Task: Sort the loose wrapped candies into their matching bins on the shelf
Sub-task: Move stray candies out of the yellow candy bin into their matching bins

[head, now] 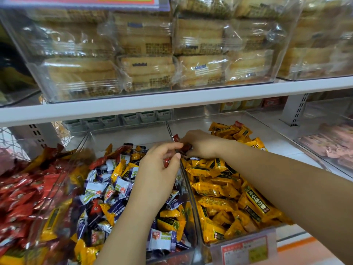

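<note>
In the middle of the frame both hands meet over the clear wall between two bins. The right hand (202,144) has its fingers curled round a dark red candy (186,147), and the left hand (159,165) just below it has its fingers bent in, pinching a second red candy (166,162) against the thumb. Under the left hand the middle bin (133,131) holds a mixed pile (107,188) of white-and-purple, yellow and red wrappers. The right bin (191,124) holds yellow candies (219,188) at lower right, and the left bin (80,142) holds red candies (21,197) at the left edge.
</note>
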A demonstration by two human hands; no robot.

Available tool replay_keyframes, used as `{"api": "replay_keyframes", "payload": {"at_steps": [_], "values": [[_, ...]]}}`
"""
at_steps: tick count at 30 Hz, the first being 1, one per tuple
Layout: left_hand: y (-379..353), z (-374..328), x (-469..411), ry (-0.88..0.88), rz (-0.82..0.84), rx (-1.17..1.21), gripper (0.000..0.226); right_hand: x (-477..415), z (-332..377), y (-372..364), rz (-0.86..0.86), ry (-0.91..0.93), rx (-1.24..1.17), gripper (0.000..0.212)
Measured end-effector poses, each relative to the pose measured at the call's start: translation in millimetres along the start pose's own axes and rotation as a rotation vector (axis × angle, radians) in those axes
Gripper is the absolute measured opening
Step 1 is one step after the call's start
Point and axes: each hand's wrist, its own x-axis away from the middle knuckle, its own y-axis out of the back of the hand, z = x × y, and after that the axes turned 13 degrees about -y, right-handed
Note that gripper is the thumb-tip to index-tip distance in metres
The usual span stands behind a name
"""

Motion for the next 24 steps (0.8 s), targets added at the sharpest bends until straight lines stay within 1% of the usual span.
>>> {"api": "replay_keyframes", "payload": {"at_steps": [2,4,8,11,13,15,18,20,23,24], "values": [[0,0,0,0.000,0.000,-0.008,0.028,7,-1,2,-0.037,-0.022,-0.021,0.026],[1,-1,1,0.007,-0.006,-0.016,0.029,21,0,8,-0.111,-0.046,-0.057,0.030],[8,-9,4,-0.002,-0.044,-0.018,0.030,65,-3,20,-0.281,-0.034,-0.201,0.024],[16,-18,12,-0.007,-0.060,0.013,0.029,102,6,25,-0.320,-0.034,-0.304,0.028],[22,-26,17,-0.002,-0.073,0.083,0.028,122,21,28,-0.350,0.002,-0.333,0.027],[29,-32,21,0.014,-0.091,0.176,0.028,134,40,31,-0.343,0.060,-0.326,0.025],[44,-36,27,0.030,-0.104,0.253,0.032,135,72,31,-0.280,0.141,-0.245,0.024],[58,-36,32,0.046,-0.101,0.258,0.031,130,92,30,-0.260,0.177,-0.211,0.025],[83,-28,38,0.080,-0.116,0.225,0.023,120,115,25,-0.241,0.206,-0.194,0.027],[91,-25,40,0.096,-0.096,0.225,0.023,117,121,23,-0.229,0.211,-0.191,0.028]]}}
